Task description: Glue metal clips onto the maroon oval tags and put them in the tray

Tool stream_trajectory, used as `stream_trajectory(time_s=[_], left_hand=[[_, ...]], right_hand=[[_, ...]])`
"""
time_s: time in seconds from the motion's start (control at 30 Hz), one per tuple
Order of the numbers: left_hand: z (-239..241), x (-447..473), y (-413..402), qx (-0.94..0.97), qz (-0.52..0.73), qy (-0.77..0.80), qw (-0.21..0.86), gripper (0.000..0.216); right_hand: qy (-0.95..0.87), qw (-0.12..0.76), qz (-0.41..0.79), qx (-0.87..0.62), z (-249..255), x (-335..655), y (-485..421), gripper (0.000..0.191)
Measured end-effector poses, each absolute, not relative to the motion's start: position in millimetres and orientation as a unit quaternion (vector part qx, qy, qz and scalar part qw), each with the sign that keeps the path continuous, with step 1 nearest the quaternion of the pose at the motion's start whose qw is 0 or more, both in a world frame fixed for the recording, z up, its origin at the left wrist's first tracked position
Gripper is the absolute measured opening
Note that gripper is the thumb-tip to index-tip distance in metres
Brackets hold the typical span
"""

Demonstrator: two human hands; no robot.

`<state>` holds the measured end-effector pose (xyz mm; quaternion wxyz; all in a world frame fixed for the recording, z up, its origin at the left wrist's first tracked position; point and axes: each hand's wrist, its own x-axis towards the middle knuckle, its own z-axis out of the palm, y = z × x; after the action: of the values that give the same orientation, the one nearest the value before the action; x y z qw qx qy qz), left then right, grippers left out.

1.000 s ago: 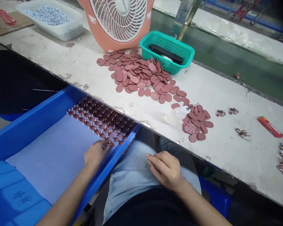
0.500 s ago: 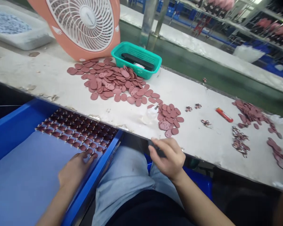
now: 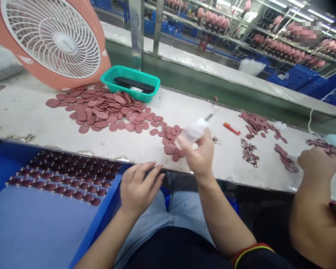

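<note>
My right hand (image 3: 197, 155) is closed round a small translucent squeeze bottle (image 3: 194, 130) with a thin nozzle, held tilted above the small heap of pink oval pieces (image 3: 169, 139) on the white bench (image 3: 44, 123). My left hand (image 3: 138, 186) hangs at the bench's front edge, fingers loosely curled with nothing visible in them. A large heap of the same pink ovals (image 3: 100, 108) lies further left. To my left, a blue tray (image 3: 98, 224) holds neat rows of dark red finished pieces (image 3: 64, 177) on a pale sheet.
An orange fan (image 3: 50, 41) and a green basket (image 3: 130, 82) stand at the back of the bench. A red lighter (image 3: 232, 129) and more pink pieces (image 3: 257, 123) lie to the right, where another person's hand (image 3: 319, 164) rests. A green conveyor (image 3: 212, 87) runs behind.
My left hand left the tray's rows and came up to the bench edge. My right hand rose from my lap and picked up the squeeze bottle. The view swung right.
</note>
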<state>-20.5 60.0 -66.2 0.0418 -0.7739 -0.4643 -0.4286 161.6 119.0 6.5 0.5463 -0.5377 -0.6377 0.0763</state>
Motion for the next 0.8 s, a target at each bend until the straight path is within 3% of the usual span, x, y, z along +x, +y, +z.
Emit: stream_trajectory(time_s=[0.13,0.33,0.57,0.73,0.8], left_hand=[[-54,15,75,-0.807,-0.372,-0.458,0.025,0.043],[-53,33,71,-0.803,-0.351,-0.48,0.042,0.039],[-59,29,57,-0.794,-0.427,-0.429,-0.05,0.024],[-43,23,45,-0.787,-0.493,-0.352,0.114,0.036],[-38,20,37,-0.781,-0.519,-0.341,0.066,0.031]], right_hand=[[-0.603,0.566,0.055,-0.56,5,210,89,0.025],[-0.572,0.558,0.121,-0.589,-21,222,50,0.025],[-0.539,0.577,0.286,-0.543,-31,209,31,0.018],[-0.486,0.539,0.451,-0.52,-25,198,27,0.028],[-0.435,0.524,0.55,-0.483,-20,195,26,0.032]])
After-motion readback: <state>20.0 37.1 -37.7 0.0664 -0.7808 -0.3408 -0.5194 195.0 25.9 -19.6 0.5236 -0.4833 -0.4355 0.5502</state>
